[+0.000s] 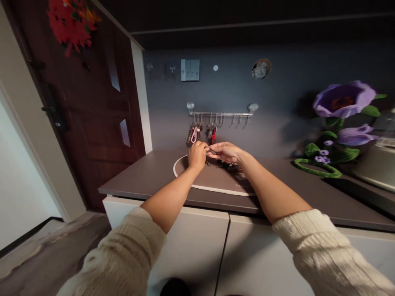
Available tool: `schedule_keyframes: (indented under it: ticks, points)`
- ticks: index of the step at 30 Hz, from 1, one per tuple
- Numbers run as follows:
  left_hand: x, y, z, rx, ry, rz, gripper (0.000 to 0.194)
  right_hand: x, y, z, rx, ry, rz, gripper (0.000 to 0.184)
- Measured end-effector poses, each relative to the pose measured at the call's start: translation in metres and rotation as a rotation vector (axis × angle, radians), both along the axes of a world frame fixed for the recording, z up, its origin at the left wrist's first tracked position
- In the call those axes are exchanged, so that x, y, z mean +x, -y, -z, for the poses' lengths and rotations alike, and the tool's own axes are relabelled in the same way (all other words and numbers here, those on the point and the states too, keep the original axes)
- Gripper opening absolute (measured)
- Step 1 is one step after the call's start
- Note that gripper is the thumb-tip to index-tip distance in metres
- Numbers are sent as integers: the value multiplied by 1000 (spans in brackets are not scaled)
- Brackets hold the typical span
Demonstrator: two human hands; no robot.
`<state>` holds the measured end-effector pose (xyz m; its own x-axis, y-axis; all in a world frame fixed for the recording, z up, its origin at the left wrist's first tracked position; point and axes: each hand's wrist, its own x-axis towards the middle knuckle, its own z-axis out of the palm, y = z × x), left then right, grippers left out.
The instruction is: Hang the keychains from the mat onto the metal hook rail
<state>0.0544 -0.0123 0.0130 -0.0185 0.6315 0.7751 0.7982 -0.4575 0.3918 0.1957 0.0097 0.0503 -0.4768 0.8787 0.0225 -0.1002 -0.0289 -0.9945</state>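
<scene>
My left hand (197, 156) and my right hand (227, 152) meet above a brown mat (212, 181) with a pale edge. Both are closed, fingertips pinched together around something small that the fingers mostly hide; a slight metallic glint shows there. Just behind them, a pink strap (194, 135) and several keys hang from a clear hook rail (220, 114). A red tag (214, 135) dangles from the same rail, beside more keys. Under my right hand lies a cluster of small dark and metallic items (227, 164), partly covered by the wrist.
The mat rests on a dark countertop (138, 172) above white cabinet doors (191, 238). Purple artificial flowers (344, 100) with a green ring base stand at the right, near a pale rounded object (378, 162). A switch panel (190, 70) is on the wall. A dark red door (95, 111) stands left.
</scene>
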Motion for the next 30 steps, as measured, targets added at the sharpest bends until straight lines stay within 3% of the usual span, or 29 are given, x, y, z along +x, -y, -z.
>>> schedule_keyframes:
  ticks: [11, 20, 30]
  points:
    - [0, -12, 2, -46, 442, 183, 10, 1, -4, 5, 2, 71, 42, 12]
    - [4, -20, 2, -153, 815, 348, 6, -3, -1, 6, 159, 95, 59, 19]
    - [6, -20, 4, -162, 893, 459, 4, -7, 0, 9, 301, 135, 142, 21]
